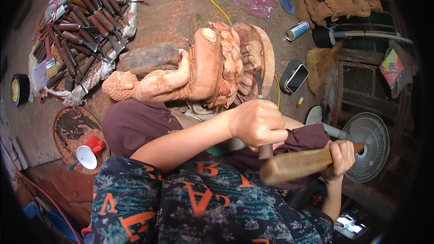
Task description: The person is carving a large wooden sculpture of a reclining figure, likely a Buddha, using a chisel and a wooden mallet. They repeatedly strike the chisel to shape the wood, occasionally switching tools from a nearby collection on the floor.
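Note:
A carved wooden figure [199, 70] lies on its side across my lap's far side, its knobbly head to the left and its rounded base to the right. My left hand [257, 124] is wrapped round a wood chisel [266, 152], whose handle end sticks out below the fist. Its metal blade points away from me, with the tip against the carving near the base. My right hand [341, 159] grips the handle of a wooden mallet [294, 166]. The mallet's thick, slightly blurred head is close by the chisel's handle end.
Many carving tools [86, 27] lie piled on a white sack at the far left. A round basket [58, 129] holds shavings and a red-and-white cup [88, 153]. To the right are a phone [298, 79], a can [297, 31], a straw broom [316, 65] and a fan [368, 147].

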The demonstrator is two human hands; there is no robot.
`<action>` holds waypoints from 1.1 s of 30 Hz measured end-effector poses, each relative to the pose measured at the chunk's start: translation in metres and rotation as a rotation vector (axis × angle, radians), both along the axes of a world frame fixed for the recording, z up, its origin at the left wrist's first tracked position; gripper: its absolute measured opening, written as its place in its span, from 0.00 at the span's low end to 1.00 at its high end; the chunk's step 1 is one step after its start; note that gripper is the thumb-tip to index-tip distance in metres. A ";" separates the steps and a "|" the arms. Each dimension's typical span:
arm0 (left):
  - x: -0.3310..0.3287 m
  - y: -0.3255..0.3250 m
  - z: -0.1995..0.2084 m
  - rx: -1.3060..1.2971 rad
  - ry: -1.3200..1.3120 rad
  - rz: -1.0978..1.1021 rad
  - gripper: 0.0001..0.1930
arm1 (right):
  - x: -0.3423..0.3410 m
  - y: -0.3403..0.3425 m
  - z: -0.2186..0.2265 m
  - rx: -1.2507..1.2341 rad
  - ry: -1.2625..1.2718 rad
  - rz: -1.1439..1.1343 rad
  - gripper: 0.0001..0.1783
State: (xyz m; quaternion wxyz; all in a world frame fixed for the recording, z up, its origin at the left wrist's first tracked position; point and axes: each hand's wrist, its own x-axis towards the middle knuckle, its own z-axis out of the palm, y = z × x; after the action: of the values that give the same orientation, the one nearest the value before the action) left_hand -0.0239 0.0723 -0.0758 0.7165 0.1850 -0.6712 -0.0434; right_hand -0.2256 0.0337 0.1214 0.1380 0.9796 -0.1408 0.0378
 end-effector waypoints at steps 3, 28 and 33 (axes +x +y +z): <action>-0.003 0.002 0.000 -0.018 -0.003 -0.004 0.13 | 0.001 -0.004 -0.004 0.081 -0.222 0.197 0.14; -0.005 -0.001 0.026 0.039 0.165 0.058 0.15 | 0.008 -0.001 -0.012 0.009 -0.310 0.105 0.18; 0.001 -0.004 0.028 0.061 0.185 0.049 0.14 | 0.001 -0.007 -0.015 0.082 -0.385 0.137 0.18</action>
State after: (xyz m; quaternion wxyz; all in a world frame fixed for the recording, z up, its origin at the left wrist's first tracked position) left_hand -0.0230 0.0683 -0.0483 0.7703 0.2183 -0.5958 -0.0633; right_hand -0.2241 0.0271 0.1063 0.0659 0.9664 -0.0989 0.2278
